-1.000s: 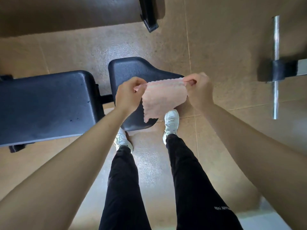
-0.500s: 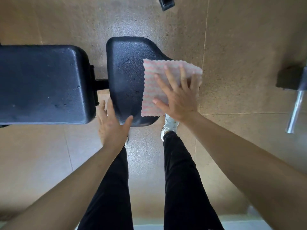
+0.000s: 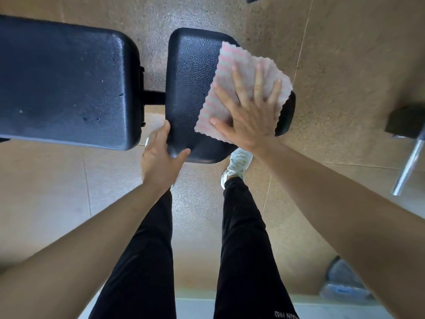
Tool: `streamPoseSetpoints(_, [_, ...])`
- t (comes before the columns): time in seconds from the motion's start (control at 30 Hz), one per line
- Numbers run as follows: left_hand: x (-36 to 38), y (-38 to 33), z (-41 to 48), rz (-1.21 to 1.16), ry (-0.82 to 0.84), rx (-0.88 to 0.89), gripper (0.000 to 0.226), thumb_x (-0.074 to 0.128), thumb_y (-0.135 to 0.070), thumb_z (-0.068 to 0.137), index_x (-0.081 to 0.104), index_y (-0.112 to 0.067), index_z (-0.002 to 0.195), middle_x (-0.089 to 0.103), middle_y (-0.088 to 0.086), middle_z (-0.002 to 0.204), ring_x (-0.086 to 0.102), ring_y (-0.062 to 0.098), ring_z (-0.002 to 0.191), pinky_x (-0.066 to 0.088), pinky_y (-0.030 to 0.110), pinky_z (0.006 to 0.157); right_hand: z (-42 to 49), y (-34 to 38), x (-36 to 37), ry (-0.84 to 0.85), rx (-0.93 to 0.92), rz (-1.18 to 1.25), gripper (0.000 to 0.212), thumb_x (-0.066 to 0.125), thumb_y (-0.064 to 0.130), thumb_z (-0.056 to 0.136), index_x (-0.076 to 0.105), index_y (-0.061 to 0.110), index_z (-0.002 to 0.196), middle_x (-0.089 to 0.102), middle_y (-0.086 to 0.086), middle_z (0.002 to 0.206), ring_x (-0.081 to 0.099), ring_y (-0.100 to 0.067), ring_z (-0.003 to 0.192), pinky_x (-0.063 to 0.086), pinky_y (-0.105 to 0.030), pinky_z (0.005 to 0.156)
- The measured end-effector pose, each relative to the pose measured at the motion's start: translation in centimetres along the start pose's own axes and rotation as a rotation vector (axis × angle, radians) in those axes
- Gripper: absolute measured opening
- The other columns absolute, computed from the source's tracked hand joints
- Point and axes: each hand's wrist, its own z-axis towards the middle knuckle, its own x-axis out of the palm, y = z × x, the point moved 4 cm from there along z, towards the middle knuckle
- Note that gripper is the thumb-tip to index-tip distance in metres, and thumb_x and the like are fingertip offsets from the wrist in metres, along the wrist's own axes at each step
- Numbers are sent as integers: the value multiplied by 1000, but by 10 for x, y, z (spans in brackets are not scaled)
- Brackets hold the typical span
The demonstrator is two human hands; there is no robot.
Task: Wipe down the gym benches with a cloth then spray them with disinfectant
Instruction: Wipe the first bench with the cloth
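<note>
Head view, looking straight down. Right hand (image 3: 249,116) lies flat, fingers spread, palm pressing the cloth (image 3: 232,72) onto the seat pad (image 3: 190,88) in the upper centre of the frame; nothing gripped, just pressed. Cloth is pink-and-white with wavy edges, spread open over the right part of the pad, its right corner hanging past the pad edge. Left hand (image 3: 161,155) is loosely open at the lower left corner of the seat pad, thumb on top of the pad, fingers along its left side; how firmly it holds, can't tell. Larger back pad (image 3: 64,81) fills the upper left of the frame, joined to the seat pad by a short black bar (image 3: 153,97). Floor (image 3: 345,54) is tan tile. White shoe (image 3: 236,165) shows below the pad, black trousers (image 3: 243,249) in the lower centre. Metal bar (image 3: 408,164) at the right edge.
</note>
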Motion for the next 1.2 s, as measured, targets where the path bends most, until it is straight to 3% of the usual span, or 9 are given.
streamPoseSetpoints(0.1, [-5,9,1,-180,43,-2,89,77,-51,77,41,-30,156,52,-6,140,56,18,129,55,50,101,-17,32,6,-17,-96,-2,82,38,85,83,28,47,156,14,-9,169,7,-53,152,7,-80,109])
streamPoseSetpoints(0.23, [-11,12,1,-295,89,24,96,76,-60,73,42,-28,156,50,-25,129,56,17,130,53,51,105,-46,70,20,-33,-178,39,73,33,80,93,35,42,155,20,-13,167,10,-49,153,8,-79,111])
streamPoseSetpoints(0.33, [-12,13,1,-306,130,48,98,76,-62,73,40,-27,157,46,-24,133,52,13,133,52,48,108,-51,77,25,-27,-220,31,64,36,72,98,39,41,153,24,-10,167,13,-46,153,10,-78,112])
streamPoseSetpoints(0.47, [-13,17,2,-343,156,63,94,81,-49,75,42,-26,157,45,-14,142,53,14,133,53,48,106,-32,61,18,-76,-252,-4,67,39,74,96,43,39,152,28,-8,166,19,-42,153,14,-73,115])
streamPoseSetpoints(0.57, [-13,20,4,-343,177,78,91,87,-34,79,41,-25,157,43,-12,145,51,14,133,54,44,107,3,49,7,-81,-148,-14,71,37,74,95,40,35,154,23,-9,167,17,-40,154,12,-72,116])
streamPoseSetpoints(0.73, [-10,24,5,-386,202,96,90,87,-12,81,40,-22,158,42,-3,145,51,10,130,52,13,95,65,39,-9,-63,-45,-41,73,23,70,100,16,32,162,14,-7,170,12,-38,156,12,-70,118])
streamPoseSetpoints(0.9, [-9,28,5,-423,190,97,90,88,-10,80,42,-28,155,43,-11,141,52,8,128,55,18,96,96,48,-21,-8,-17,-45,72,15,65,102,7,28,162,6,-6,171,5,-38,156,7,-68,120])
streamPoseSetpoints(1.03, [-15,29,2,-538,120,-2,71,85,-8,83,56,-25,145,58,-15,130,59,-3,113,56,23,94,73,64,-13,-4,-162,-80,70,19,62,104,13,26,163,9,-10,170,8,-40,155,10,-69,120])
streamPoseSetpoints(1.2, [-32,34,-7,-513,-47,-111,38,75,-6,90,69,-21,124,64,-30,103,59,-21,90,49,4,77,27,99,5,26,-306,-66,77,27,67,102,26,16,160,15,-10,169,11,-40,155,13,-63,121])
